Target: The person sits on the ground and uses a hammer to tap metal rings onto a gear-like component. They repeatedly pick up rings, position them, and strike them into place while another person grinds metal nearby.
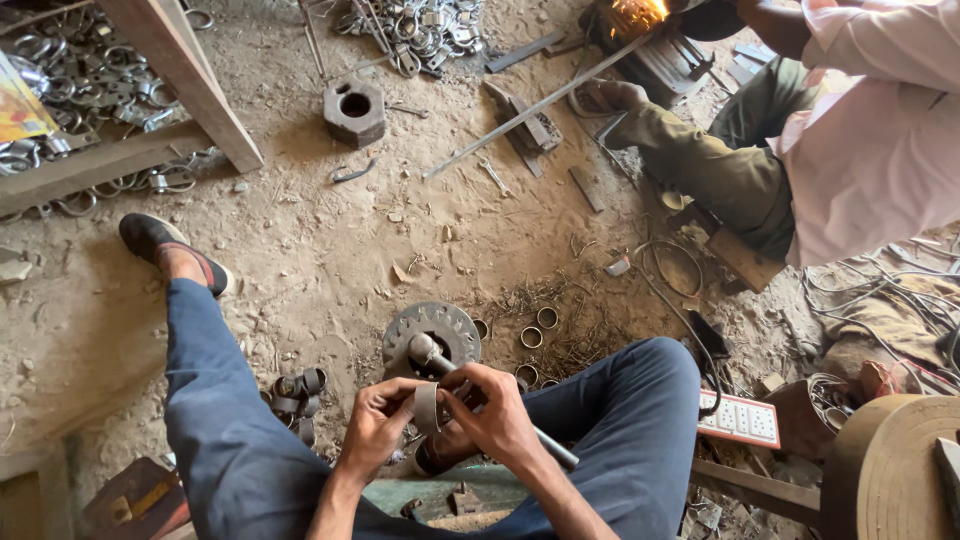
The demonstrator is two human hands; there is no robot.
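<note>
A dusty dirt floor (320,250) strewn with metal scrap is seen, with heaps of rings (420,25) at the top. A red-and-white oblong box (740,418) lies at right. A metal band (427,408) is pinched between the left hand (375,425) and right hand (495,410), against a steel rod (440,362) over a toothed disc (432,335).

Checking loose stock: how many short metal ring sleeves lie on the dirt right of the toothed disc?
4: beside the toothed disc at, and by the knee; debris may hide more.

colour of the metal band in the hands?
Dull grey metal band, best in the head view.
</note>
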